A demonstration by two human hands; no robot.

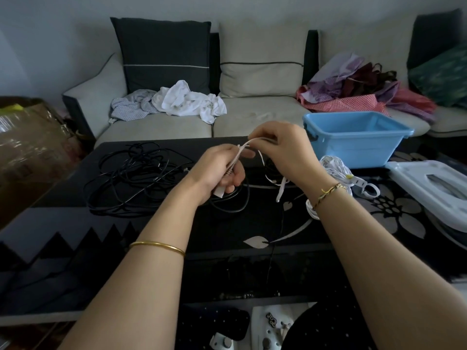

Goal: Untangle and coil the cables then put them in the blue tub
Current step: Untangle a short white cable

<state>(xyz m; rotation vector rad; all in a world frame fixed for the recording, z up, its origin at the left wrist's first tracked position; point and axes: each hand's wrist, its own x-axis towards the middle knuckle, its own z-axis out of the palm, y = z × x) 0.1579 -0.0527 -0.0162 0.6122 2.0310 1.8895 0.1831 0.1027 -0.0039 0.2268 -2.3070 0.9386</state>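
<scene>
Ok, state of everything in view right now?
white cable: held off the table, partly folded.
left hand: grips white cable.
right hand: pinches white cable.
black cables: tangled on table.
blue tub: open, nothing visible inside.
white extension cord: bundled, beside blue tub.
white lid: off, right of blue tub.

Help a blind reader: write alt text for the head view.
Left hand grips a white cable while right hand pinches its strand above a dark table. Black cables lie tangled left; blue tub and white cord right.
</scene>
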